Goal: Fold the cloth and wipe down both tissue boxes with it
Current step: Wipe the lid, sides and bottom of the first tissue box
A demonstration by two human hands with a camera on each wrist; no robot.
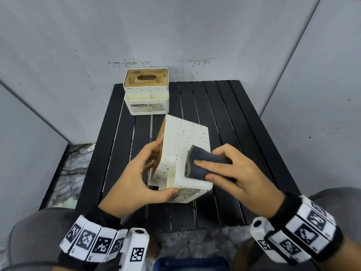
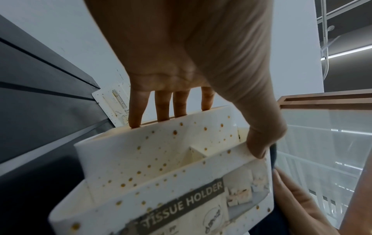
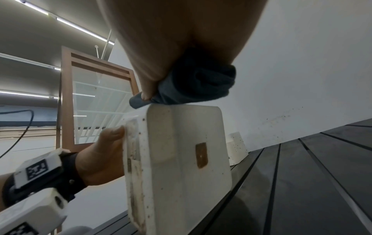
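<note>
Two tissue boxes (image 1: 146, 90), nearer box (image 1: 181, 153) tipped, cloth (image 1: 203, 165) pressed on.

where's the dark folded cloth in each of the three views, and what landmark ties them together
Head: folded cloth, right of centre, under the right hand.
Left wrist: only a dark sliver behind the box's right edge.
Right wrist: top centre, pressed on the box's upper edge.
Shared landmark: the speckled tissue box gripped by the left hand.

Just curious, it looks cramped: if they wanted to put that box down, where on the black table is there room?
Bare slats lie right of the held tissue box, toward the table edge, and along the left edge. The far-left corner is crowded by the second tissue box; the near middle by both hands.
</note>
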